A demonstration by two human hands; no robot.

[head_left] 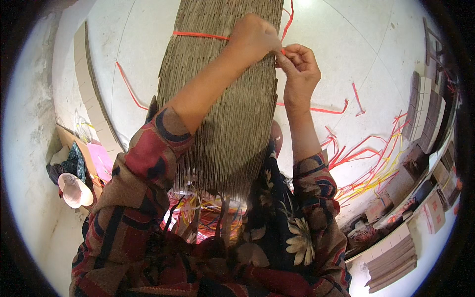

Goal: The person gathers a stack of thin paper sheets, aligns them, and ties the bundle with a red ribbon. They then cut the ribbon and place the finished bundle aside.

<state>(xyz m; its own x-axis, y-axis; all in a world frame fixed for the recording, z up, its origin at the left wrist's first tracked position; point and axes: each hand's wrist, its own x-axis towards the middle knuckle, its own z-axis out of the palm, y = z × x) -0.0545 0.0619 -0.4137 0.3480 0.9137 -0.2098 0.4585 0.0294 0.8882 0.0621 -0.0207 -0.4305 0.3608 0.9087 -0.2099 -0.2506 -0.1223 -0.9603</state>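
Note:
A long, thick stack of grey-brown cardboard sheets (217,114) stretches away from my lap, its many edges facing up. Across its far part runs a red plastic strap (200,34). At the stack's right edge my left hand (255,35) is closed, knuckles up, with the strap pinched in its fingers. Just beside it, my right hand (300,72) pinches the same strap between thumb and forefinger, its other fingers curled. A loose length of strap rises past the hands toward the top edge. Exactly how the strap crosses between the fingertips is hidden.
Loose red and yellow straps (368,148) lie on the pale floor at right, more under the stack near my legs. Cardboard piles (393,262) and boxes line the right side. A long cardboard strip (91,79) and a cardboard box (74,143) stand at left.

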